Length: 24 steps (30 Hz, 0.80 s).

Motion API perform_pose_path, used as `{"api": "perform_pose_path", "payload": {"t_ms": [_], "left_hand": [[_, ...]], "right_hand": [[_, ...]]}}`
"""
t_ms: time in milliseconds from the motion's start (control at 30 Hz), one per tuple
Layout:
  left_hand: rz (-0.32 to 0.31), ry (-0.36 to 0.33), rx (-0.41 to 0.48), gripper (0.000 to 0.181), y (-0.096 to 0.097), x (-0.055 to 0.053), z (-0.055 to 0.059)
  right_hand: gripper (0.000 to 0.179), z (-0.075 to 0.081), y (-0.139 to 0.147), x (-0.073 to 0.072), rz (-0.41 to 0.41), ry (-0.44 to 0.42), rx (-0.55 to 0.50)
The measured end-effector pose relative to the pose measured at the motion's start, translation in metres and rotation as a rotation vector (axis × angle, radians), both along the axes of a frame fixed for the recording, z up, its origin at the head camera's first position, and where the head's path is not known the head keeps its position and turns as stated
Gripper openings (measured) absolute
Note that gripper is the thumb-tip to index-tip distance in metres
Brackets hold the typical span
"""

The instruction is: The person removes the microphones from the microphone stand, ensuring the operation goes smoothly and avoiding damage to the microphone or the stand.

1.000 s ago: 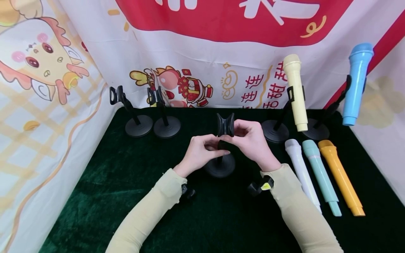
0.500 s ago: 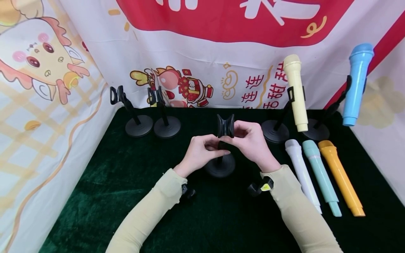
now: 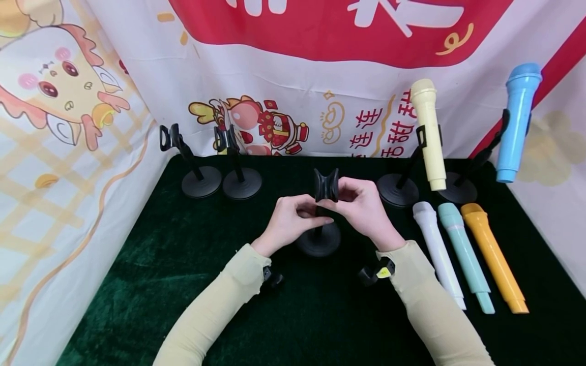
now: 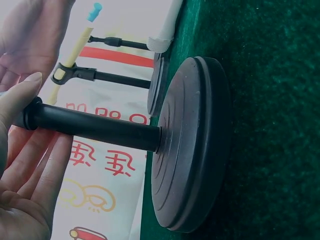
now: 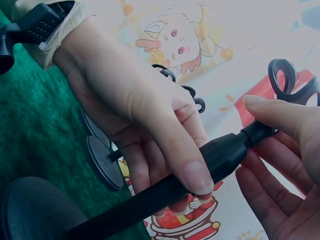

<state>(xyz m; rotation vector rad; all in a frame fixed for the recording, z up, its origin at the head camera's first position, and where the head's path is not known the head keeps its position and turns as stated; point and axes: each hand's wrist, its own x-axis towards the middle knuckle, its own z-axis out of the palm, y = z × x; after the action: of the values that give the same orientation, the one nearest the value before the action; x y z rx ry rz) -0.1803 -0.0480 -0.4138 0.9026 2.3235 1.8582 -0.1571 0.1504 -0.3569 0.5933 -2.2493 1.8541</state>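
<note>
A black microphone stand [image 3: 321,244] stands upright on its round base mid-table. My left hand [image 3: 289,218] grips its pole, thumb and fingers on either side, just below the thicker collar [image 5: 222,156] seen in the right wrist view. Above it my right hand [image 3: 364,207] pinches the neck right under the U-shaped clip [image 3: 326,186]. The clip's open side faces up, with nothing in it. In the left wrist view the lower pole [image 4: 100,124] runs straight into the stepped base [image 4: 187,145].
Two bare stands [image 3: 200,181] are at the back left. At the back right, stands hold a cream microphone [image 3: 428,134] and a blue microphone [image 3: 518,122]. White [image 3: 438,254], mint [image 3: 466,256] and orange [image 3: 494,256] microphones lie on the green cloth to the right.
The clip and my right hand have come down slightly. My left hand and the stand's base have stayed in place.
</note>
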Motion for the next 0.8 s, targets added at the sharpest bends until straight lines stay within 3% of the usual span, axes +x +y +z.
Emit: {"api": "perform_pose_path", "payload": {"t_ms": [800], "left_hand": [[0.01, 0.021, -0.011, 0.015, -0.0009, -0.0029, -0.0017]], "right_hand": [[0.011, -0.0071, 0.0002, -0.0033, 0.02, -0.016, -0.002]]}}
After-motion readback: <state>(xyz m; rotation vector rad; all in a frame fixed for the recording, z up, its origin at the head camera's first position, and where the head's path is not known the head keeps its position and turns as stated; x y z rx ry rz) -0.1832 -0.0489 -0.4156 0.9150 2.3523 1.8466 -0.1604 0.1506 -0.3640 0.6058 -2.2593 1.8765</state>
